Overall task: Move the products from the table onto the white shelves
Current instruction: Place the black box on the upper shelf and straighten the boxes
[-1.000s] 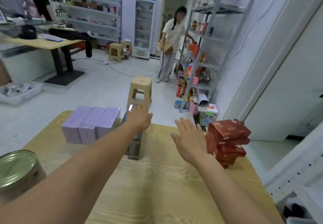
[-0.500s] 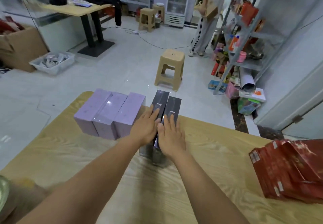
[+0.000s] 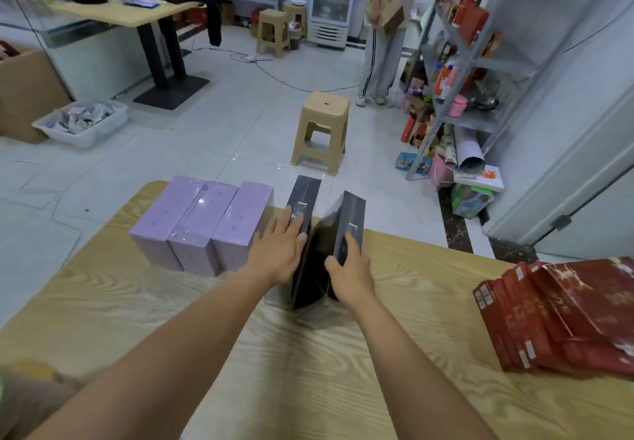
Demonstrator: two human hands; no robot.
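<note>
Room: shop stockroom with a pale tiled floor. A light wood-grain table (image 3: 308,388) fills the near ground and a beige plastic stool (image 3: 322,127) stands beyond its far edge. A grey metal rack (image 3: 473,62) crowded with goods is on the right, with another person (image 3: 384,45) beside it.
Products on the table: three lilac film-wrapped boxes (image 3: 202,223) sit side by side at the far left. A slumped stack of flat red boxes (image 3: 566,312) lies at the right edge. Two slim glossy black boxes stand on edge in the middle.
Left black box (image 3: 303,196): upright, just beside the lilac row.
Right black box (image 3: 350,220): tipped out to the right at its top, with its base close to its neighbour, so a wedge-shaped gap opens between the two.
Left hand (image 3: 279,247): lies flat along the top of the left black box with the fingers straight. It steadies the box rather than gripping it.
Right hand (image 3: 350,271): pinches the right black box, thumb on the broad dark side and fingers over the top edge.
Step in hand: as I read it, the pair is being parted so that one box can be picked up. Nothing on the table looks shelved yet.
Next move: the tilted box needs a firm enough hold to lift clear without knocking over the upright one. It then has to be carried to the white shelves, which I cannot pick out from where I stand.
</note>
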